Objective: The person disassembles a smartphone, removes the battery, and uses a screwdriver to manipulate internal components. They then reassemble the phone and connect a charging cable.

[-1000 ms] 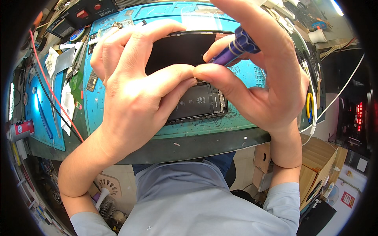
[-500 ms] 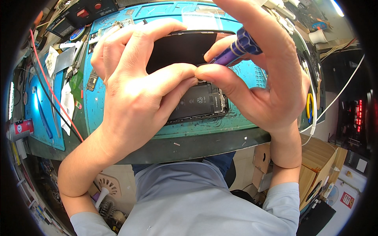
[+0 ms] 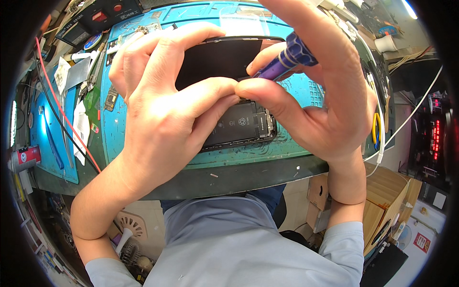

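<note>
An opened phone lies on the blue mat, its black battery (image 3: 234, 125) facing up in the lower half. The dark phone screen (image 3: 208, 62) stands raised behind it. My left hand (image 3: 158, 98) is closed on the screen, with a finger over its top edge and the thumb and another digit over the gap between the halves. My right hand (image 3: 330, 91) is closed around a purple screwdriver (image 3: 277, 67) with a patterned blue end, slanting down to the left. Its tip is hidden. Both hands' tips meet above the phone's upper edge, covering whatever lies between them.
The blue work mat (image 3: 296, 143) carries a small circuit board (image 3: 111, 98) at left. A clear plastic box (image 3: 244, 21) is behind the screen. Red and black cables (image 3: 67, 115) cross the left side. Yellow-handled pliers (image 3: 376, 129) and a white cable (image 3: 381, 153) lie at right.
Almost nothing differs; the left hand and the raised screen have shifted very slightly to the left. Both hands keep their holds.
</note>
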A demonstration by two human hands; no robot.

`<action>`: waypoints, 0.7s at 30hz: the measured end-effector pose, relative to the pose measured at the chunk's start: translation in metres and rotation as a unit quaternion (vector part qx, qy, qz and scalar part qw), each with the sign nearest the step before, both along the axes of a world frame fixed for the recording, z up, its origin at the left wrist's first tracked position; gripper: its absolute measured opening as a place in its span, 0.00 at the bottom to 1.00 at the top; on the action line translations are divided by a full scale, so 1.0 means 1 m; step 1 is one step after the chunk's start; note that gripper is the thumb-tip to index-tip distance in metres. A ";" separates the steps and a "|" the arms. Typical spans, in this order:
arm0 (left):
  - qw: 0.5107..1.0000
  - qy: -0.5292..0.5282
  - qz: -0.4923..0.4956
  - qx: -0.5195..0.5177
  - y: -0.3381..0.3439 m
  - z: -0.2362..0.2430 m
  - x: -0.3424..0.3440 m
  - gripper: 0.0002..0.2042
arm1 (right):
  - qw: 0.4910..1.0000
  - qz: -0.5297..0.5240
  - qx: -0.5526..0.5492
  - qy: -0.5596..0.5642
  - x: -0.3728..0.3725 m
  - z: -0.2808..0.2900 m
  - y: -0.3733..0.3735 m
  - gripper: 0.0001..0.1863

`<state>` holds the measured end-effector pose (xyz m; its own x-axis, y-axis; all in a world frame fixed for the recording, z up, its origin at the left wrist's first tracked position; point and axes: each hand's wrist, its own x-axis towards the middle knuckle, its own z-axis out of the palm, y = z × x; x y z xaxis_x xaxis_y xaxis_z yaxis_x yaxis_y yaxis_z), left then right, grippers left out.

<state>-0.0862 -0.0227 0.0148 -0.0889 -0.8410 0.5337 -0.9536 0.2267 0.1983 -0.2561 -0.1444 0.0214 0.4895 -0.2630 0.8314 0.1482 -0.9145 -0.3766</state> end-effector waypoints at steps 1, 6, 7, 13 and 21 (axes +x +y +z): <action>1.000 -0.001 0.000 0.000 0.000 0.000 0.000 0.09 | 1.000 0.001 -0.009 -0.001 0.000 -0.002 -0.002 0.28; 1.000 0.000 -0.002 -0.002 0.000 0.000 0.000 0.10 | 1.000 0.008 -0.021 -0.007 0.002 -0.004 -0.002 0.28; 1.000 0.000 -0.001 -0.001 0.000 -0.001 0.001 0.10 | 1.000 0.010 -0.023 -0.008 0.003 -0.005 -0.002 0.28; 1.000 0.001 0.003 -0.005 0.001 -0.003 0.001 0.10 | 0.999 0.010 -0.029 -0.015 0.004 -0.006 -0.003 0.28; 1.000 -0.007 0.000 -0.006 0.000 -0.001 0.001 0.10 | 0.999 0.015 -0.036 -0.024 0.005 -0.007 -0.003 0.28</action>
